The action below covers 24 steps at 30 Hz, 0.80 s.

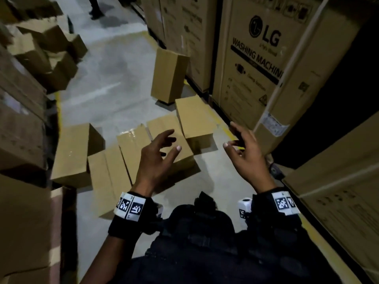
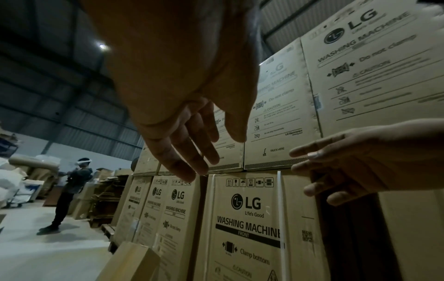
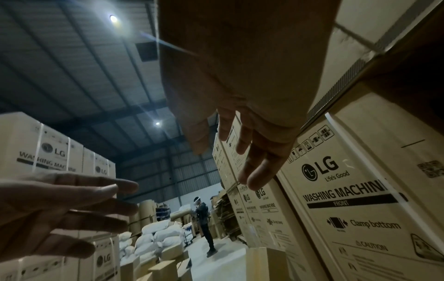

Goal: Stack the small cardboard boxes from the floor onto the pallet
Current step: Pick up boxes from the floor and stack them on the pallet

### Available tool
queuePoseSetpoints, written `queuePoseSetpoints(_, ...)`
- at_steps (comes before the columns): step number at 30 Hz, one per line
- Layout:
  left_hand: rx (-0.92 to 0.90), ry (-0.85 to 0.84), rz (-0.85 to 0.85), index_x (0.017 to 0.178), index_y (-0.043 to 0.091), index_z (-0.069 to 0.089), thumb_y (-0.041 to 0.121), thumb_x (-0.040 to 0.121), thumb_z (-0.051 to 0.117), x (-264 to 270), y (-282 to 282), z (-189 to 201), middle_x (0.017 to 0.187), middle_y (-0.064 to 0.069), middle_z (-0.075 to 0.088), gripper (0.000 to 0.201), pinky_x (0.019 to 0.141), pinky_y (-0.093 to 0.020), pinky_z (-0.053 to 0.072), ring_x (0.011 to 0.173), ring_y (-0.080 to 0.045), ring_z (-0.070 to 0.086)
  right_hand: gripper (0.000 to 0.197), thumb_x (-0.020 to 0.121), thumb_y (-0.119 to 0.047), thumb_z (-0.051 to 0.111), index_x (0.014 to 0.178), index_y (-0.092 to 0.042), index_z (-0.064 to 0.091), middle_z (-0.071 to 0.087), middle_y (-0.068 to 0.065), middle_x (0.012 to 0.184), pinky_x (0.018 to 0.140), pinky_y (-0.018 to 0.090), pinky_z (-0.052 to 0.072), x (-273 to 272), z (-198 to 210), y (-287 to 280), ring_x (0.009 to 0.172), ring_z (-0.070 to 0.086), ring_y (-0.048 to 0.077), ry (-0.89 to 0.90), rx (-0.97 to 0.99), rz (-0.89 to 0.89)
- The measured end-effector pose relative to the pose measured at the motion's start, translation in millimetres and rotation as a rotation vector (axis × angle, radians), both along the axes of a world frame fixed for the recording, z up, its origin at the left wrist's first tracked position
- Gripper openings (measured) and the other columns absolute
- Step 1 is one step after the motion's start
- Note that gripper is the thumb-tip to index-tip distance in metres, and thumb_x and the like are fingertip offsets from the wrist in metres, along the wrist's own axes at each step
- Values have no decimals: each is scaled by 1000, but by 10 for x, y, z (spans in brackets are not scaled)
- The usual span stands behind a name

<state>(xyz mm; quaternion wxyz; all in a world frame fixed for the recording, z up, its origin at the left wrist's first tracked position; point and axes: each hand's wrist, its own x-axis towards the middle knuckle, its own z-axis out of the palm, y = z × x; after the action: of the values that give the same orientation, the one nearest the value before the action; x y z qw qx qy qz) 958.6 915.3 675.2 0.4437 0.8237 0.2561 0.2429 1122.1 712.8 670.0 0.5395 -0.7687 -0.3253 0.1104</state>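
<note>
Both empty: left hand (image 1: 158,158) and right hand (image 1: 246,156) spread above small boxes (image 1: 131,144) beside washing-machine carton (image 1: 256,64). Distant person (image 2: 72,190) only in wrist views; pallet unseen.

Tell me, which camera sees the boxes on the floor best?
The head view: the small boxes on the floor lie spread below both empty hands. The wrist views catch only a box edge or two low down.

Warehouse aisle: grey concrete floor (image 1: 114,83) w/ yellow line (image 1: 229,130), stacked washing machine cartons (image 1: 256,58) at right, corrugated roof (image 3: 72,66), round ceiling lights (image 3: 113,18).
</note>
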Motion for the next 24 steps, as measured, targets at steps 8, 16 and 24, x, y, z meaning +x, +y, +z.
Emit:
queuePoseSetpoints(8, -97, -58, -32, 136, 24, 61, 27, 95, 71, 1863, 344, -388, 114, 7, 72, 42, 80, -15, 55, 107, 7, 64, 55, 102, -30, 62, 150, -42, 37, 42, -8, 142, 78, 19, 53, 1659, -105, 311, 112, 59, 4, -37, -143, 111)
queuePoseSetpoints(16, -146, 122, -50, 137, 21, 61, 27, 94, 72, 2925, 835, -697, 113, 2, 74, 45, 87, -23, 57, 105, -3, 67, 56, 102, -21, 62, 152, -32, 40, 41, -4, 151, 84, 9, 48, 2958, -575, 1041, 100, 57, -17, 170, -244, 115)
queuePoseSetpoints(24, -247, 468, 97, 144, 16, 53, 25, 95, 71, 3743, 1548, -1681, 123, -12, 70, 53, 91, -33, 53, 108, -23, 69, 58, 101, -11, 61, 154, -15, 38, 38, 13, 155, 88, 19, 51, 4049, -1652, 2229, 96, 63, 0, 303, -432, 309)
